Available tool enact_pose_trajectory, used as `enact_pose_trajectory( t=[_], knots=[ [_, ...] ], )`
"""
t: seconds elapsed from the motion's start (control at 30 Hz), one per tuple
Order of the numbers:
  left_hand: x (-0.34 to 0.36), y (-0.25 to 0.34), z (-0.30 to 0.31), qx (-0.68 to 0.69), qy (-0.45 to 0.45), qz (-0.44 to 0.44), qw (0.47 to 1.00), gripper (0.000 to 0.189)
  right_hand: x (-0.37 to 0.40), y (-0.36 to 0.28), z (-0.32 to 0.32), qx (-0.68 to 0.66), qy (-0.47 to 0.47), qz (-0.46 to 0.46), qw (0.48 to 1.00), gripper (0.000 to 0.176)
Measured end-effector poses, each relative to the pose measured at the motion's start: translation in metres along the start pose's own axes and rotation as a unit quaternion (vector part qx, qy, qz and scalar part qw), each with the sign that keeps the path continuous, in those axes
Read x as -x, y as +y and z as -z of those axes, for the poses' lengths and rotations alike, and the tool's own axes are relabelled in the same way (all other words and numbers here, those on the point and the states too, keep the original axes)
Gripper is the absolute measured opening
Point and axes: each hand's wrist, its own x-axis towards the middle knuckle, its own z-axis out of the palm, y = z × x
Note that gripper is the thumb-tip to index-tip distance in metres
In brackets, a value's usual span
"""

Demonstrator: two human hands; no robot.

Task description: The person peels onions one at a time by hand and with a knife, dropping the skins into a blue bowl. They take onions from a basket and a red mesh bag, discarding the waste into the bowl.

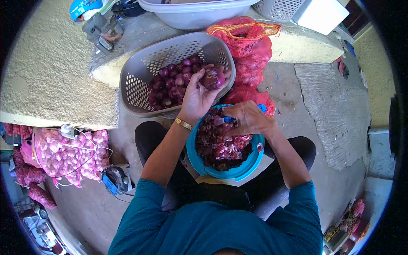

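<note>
A red onion (pixel 213 79) rests in my left hand (pixel 201 94), fingers curled round it, above the near right edge of a grey perforated basket (pixel 131 111). Several purple-red onions (pixel 176 83) lie inside that basket. Below, a blue tub (pixel 196 159) between my knees holds dark and pink onion skins (pixel 221 146). My right hand (pixel 247 119) is over the tub's right half, fingers bent and thumb down toward the skins. A small blue item (pixel 227 119) shows at its fingertips; its kind is hard to make out.
Red mesh sacks (pixel 250 63) stand right of the basket. A pale tub (pixel 195 15) sits on the ledge behind. At left are a pink net bag of garlic-like bulbs (pixel 70 153) and a device with a blue screen (pixel 109 182). A rough mat (pixel 327 110) lies at right.
</note>
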Motion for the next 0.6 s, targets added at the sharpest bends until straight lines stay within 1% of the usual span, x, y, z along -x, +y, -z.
enact_pose_trajectory(
  t=[0.03,0.1,0.13,0.2,0.23,0.27,0.3,0.33,0.4,0.43,0.5,0.53,0.57,0.6],
  knots=[
    [0.000,0.000,0.003,0.009,-0.018,0.017,1.000,0.032,0.000,-0.001,-0.001,0.000,0.000,0.000,1.000,0.021],
    [-0.002,-0.001,0.009,0.018,-0.033,0.021,0.999,0.032,-0.002,-0.002,-0.004,0.008,0.042,-0.022,0.999,0.029],
    [-0.004,-0.001,0.011,0.028,-0.050,0.024,0.998,0.032,-0.002,0.000,-0.002,0.009,0.042,-0.021,0.999,0.029],
    [-0.004,-0.001,0.013,0.035,-0.055,0.019,0.998,0.031,-0.003,0.002,0.002,0.054,0.024,0.005,0.998,0.034],
    [-0.004,-0.001,0.011,0.043,-0.060,0.013,0.997,0.031,-0.003,-0.001,0.007,0.054,0.024,0.005,0.998,0.034],
    [-0.003,-0.001,0.011,0.043,-0.060,0.013,0.997,0.031,-0.002,-0.004,0.014,0.027,0.065,0.019,0.997,0.036],
    [0.000,-0.002,0.002,-0.018,-0.017,-0.006,1.000,0.030,-0.002,-0.007,0.019,0.000,0.106,0.032,0.994,0.037],
    [0.002,-0.003,-0.004,-0.079,0.027,-0.026,0.996,0.029,-0.003,-0.005,0.015,0.000,0.106,0.032,0.994,0.037],
    [0.004,-0.005,-0.008,-0.076,0.018,-0.024,0.997,0.029,-0.009,-0.002,0.008,-0.055,0.284,-0.029,0.957,0.039],
    [0.005,-0.006,-0.009,-0.073,0.008,-0.021,0.997,0.029,-0.011,-0.006,0.009,-0.055,0.284,-0.030,0.957,0.039],
    [0.003,-0.009,-0.003,-0.075,0.001,-0.018,0.997,0.029,-0.014,-0.015,0.015,-0.146,0.295,-0.190,0.925,0.042],
    [0.002,-0.010,-0.001,-0.077,-0.007,-0.016,0.997,0.029,-0.015,-0.006,0.010,-0.100,0.276,-0.205,0.934,0.044],
    [0.001,-0.011,0.002,-0.078,-0.007,-0.015,0.997,0.029,-0.016,-0.004,0.008,-0.100,0.276,-0.205,0.934,0.044],
    [0.002,-0.012,0.000,-0.085,-0.009,-0.018,0.996,0.029,-0.017,-0.004,0.007,-0.092,0.284,-0.185,0.936,0.045]
  ],
)
